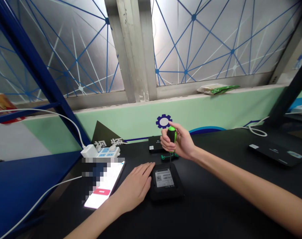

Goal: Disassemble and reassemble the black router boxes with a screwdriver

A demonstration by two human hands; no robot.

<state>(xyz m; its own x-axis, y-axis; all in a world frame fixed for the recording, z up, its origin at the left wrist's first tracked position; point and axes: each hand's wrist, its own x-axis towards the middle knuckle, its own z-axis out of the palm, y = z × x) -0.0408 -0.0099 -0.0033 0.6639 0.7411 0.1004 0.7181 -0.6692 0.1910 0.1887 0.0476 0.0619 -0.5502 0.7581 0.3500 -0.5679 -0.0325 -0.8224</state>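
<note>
A black, flat, box-shaped device [178,190] lies on the black table with a white printed label [165,178] facing up. My left hand [138,181] rests flat along the device's left side, fingers stretched forward. Wrapped round the black and green handle of a screwdriver [171,135] is my right hand [182,141]. The screwdriver stands upright, its thin shaft reaching down to the far edge of the device; the tip's exact contact is too small to make out. Just behind the shaft lies a dark green and black item [167,156], partly hidden.
A lit phone [107,186] lies left of my left hand, near a white power strip [108,152] with plugs and cables. Behind my right hand sits a black box [154,146]. Another flat black device [275,154] lies at the right. A green packet [220,89] rests on the window ledge.
</note>
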